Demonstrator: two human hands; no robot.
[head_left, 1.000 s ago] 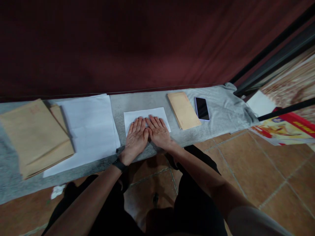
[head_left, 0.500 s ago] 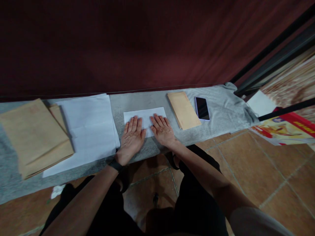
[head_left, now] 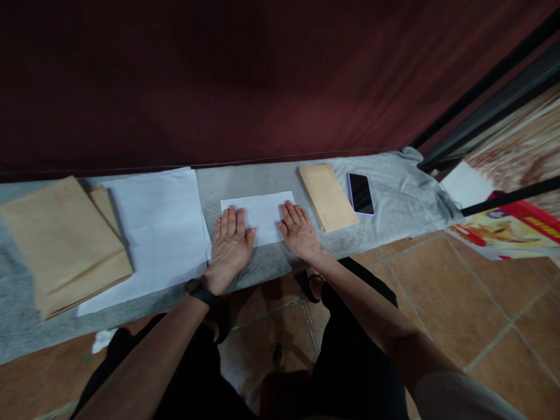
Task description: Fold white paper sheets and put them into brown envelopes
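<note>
A folded white sheet of paper (head_left: pixel 261 213) lies on the grey cloth-covered bench (head_left: pixel 262 175) in front of me. My left hand (head_left: pixel 229 245) lies flat on the paper's left end, fingers stretched out, a black band on its wrist. At the paper's right end rests my right hand (head_left: pixel 299 231), also flat with fingers spread. Neither hand holds anything.
A stack of white sheets (head_left: pixel 157 227) lies left of the paper, with brown envelopes (head_left: pixel 61 242) further left. To the right are a brown envelope pile (head_left: pixel 327 195) and a black phone (head_left: pixel 361 193). Tiled floor and printed posters (head_left: pixel 507 227) lie right.
My two hands, side by side at the paper's middle a second ago, have slid apart, the left to the left end and the right to the right end.
</note>
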